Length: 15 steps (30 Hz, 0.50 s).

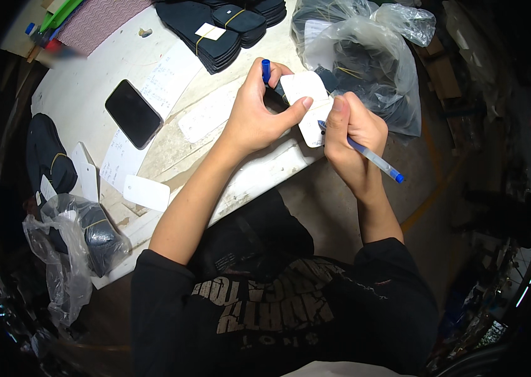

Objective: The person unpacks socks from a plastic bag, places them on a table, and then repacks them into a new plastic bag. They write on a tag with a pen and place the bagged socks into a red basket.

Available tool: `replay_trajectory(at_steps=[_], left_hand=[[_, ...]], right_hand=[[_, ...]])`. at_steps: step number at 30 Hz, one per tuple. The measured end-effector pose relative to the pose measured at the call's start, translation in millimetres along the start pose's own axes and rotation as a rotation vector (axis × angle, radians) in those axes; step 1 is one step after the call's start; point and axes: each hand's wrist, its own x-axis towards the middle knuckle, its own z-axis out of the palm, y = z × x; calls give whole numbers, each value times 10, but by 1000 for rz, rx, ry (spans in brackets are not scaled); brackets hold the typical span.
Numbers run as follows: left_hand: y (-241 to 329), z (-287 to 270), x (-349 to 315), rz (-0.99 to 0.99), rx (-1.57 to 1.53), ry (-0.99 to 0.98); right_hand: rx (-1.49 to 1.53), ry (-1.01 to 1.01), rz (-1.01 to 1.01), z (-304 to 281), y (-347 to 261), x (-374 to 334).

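My left hand (254, 119) holds a white card tag (305, 88) with its thumb pressed on the face. A blue pen cap (266, 70) sticks up between the fingers of that hand. Part of a dark piece shows behind the tag; I cannot make out its full shape. My right hand (355, 133) grips a pen with a clear barrel and blue end (375, 160), its tip at the lower part of the tag. Both hands are above the table's near right edge.
On the white table (114, 66) lie a black phone (133, 113), handwritten paper strips (164, 78) and a blank white tag (147, 192). Banded stacks of black, sole-shaped pieces (218, 53) stand at the back. Clear plastic bags with dark pieces sit right (404, 75) and near left (67, 270).
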Motion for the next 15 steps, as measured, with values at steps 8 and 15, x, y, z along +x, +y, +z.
replay_trajectory(at_steps=[8,15], left_hand=[[17,6,-18,-15,-9,-1],[15,-6,-27,24,47,-11]], right_hand=[[28,24,41,17,-18,-24],[40,49,79,1,-24,-66]])
